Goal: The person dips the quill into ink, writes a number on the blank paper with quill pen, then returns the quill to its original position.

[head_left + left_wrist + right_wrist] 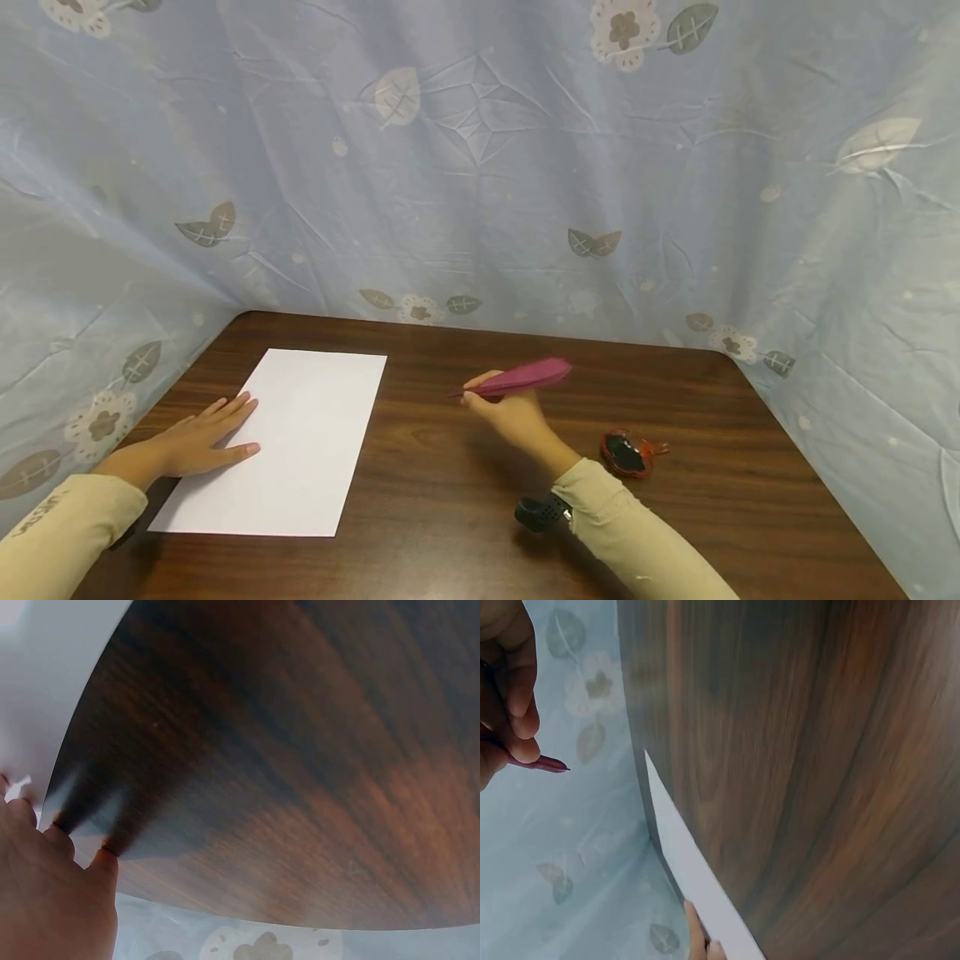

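A white sheet of paper (315, 450) lies on the left of the table. My left hand (202, 442) rests on its left edge, fingers spread and palm down. In the left wrist view, the fingers (103, 862) reach over the wood and the sheet's edge. To the right of the sheet, my right hand (519, 419) pinches a maroon feather quill pen (531, 377) above the table. Its plume slants up to the right and its thin tip points left toward the paper. The pen's tip (551, 764) shows beyond the fingers in the right wrist view.
A small red dish (628, 455) with a glossy dark inside and a short stem-like end stands right of my right forearm. The dark brown wooden table (450, 492) has rounded back corners. Pale blue flowered cloth (480, 167) hangs behind it and at both sides.
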Available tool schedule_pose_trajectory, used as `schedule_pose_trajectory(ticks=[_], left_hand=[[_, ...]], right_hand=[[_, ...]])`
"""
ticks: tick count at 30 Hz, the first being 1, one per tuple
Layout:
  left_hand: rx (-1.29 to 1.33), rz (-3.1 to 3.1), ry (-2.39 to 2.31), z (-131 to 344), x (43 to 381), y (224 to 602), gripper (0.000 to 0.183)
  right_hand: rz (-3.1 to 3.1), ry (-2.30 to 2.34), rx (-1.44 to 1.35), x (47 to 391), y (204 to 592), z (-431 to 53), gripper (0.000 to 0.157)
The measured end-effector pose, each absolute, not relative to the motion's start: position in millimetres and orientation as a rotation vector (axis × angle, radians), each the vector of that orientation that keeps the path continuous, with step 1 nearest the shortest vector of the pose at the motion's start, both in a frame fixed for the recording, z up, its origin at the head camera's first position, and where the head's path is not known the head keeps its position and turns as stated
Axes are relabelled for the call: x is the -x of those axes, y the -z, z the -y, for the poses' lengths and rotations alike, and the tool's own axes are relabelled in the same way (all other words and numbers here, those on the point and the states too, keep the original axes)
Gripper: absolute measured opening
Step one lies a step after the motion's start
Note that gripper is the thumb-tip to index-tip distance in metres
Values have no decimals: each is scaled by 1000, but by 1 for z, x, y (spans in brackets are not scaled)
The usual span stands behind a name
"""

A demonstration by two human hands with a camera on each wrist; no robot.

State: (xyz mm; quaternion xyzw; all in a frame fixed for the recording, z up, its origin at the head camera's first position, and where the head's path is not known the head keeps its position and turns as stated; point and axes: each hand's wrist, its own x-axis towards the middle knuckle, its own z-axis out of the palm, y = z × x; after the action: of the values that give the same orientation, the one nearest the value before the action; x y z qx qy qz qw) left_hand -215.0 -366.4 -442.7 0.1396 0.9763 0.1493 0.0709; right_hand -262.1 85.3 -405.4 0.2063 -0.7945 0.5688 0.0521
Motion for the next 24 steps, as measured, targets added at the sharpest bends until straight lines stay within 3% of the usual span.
schedule_pose_trajectory(ticks=[24], left_hand=[[-471,-2988,-448,373,218,453,81]], right_hand=[[2216,-1997,-446,265,411,27,17]])
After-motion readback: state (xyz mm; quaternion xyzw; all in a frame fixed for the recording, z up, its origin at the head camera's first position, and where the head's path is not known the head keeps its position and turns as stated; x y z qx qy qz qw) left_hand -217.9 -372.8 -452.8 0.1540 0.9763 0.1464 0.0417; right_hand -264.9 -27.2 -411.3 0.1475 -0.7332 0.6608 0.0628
